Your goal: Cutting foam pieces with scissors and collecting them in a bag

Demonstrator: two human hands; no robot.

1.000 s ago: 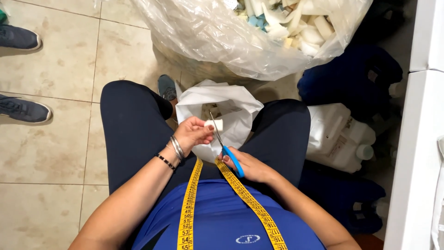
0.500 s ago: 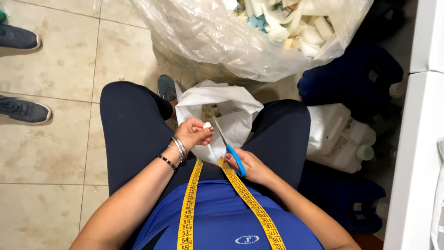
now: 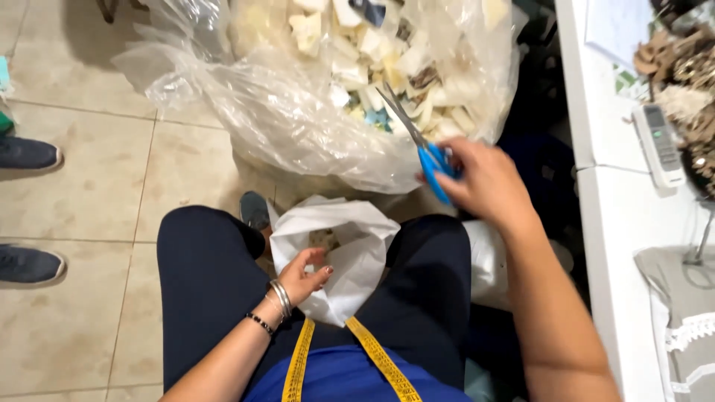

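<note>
Pointing up-left: scissors (image 3: 417, 141) in right hand (image 3: 488, 182).

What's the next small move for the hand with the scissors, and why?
Probably carry the right hand and its blue-handled scissors on toward the big clear bag of scraps: the blades already point over it, while the left hand rests empty at the small white bag in the lap.

Right hand (image 3: 488, 182) raised gripping blue-handled scissors (image 3: 421, 145), left hand (image 3: 304, 275) resting against white bag (image 3: 357, 242) on lap
</note>
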